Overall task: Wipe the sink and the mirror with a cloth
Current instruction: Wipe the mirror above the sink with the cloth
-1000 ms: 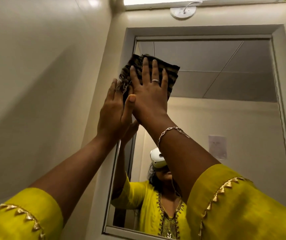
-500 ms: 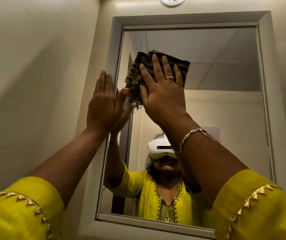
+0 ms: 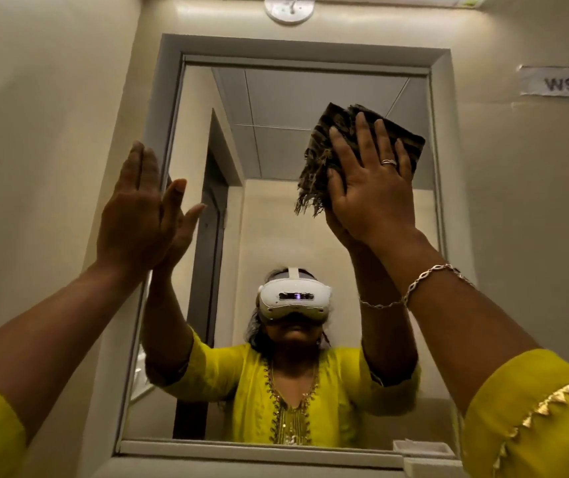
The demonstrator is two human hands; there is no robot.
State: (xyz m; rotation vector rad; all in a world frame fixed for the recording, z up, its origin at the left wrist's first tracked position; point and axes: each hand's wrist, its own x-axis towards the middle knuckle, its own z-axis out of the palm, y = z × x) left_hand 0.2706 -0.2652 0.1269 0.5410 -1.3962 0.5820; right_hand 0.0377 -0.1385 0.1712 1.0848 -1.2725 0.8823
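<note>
Cloth (image 3: 317, 160) is pressed on the mirror (image 3: 276, 150) at upper right by the flat right hand (image 3: 372, 201), and the left hand (image 3: 134, 222) is held open.

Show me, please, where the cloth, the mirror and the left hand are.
cloth (image 3: 340, 119): head view, on its dark upper corner.
mirror (image 3: 293, 98): head view, on bare glass near the top.
left hand (image 3: 134, 215): head view, on the back of the hand.
</note>
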